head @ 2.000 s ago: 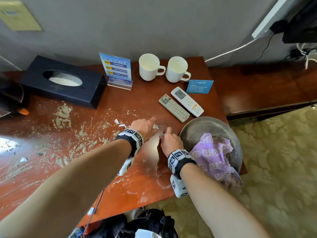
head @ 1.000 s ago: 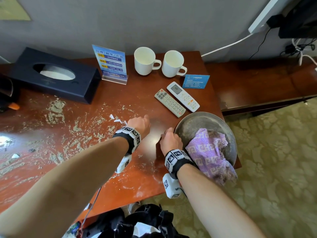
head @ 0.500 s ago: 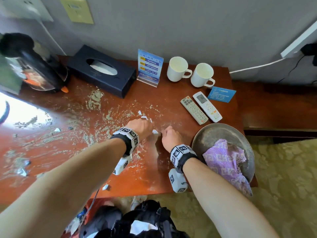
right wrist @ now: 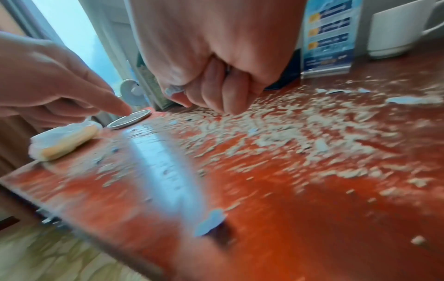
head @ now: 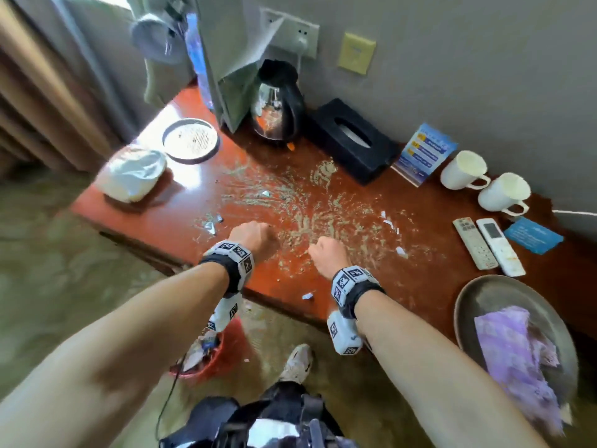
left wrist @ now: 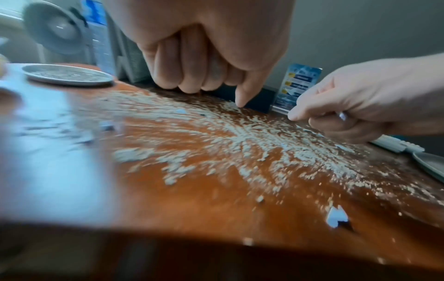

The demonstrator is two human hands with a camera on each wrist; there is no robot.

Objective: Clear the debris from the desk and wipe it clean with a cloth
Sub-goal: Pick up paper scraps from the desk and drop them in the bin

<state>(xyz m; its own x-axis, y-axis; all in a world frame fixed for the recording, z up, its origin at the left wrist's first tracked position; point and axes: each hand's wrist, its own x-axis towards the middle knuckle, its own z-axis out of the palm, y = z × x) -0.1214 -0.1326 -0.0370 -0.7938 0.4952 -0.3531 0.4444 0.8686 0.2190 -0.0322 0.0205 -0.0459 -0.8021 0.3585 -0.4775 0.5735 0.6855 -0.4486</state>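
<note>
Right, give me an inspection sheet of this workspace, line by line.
Surface: red-brown desk, smeared with pale crumbly debris across its middle.
Job's things: purple cloth lies in a metal basin at the desk's right end; white paper scraps scattered.
Clutter: kettle, black tissue box, blue sign, two white mugs, two remotes, round tray, wrapped packet.
Hands: left hand curled, index finger pointing down at the debris; right hand grips a small scrap.
Cables: white cable at far right.
Surroundings: grey wall, curtain, carpet, red bin below.
</note>
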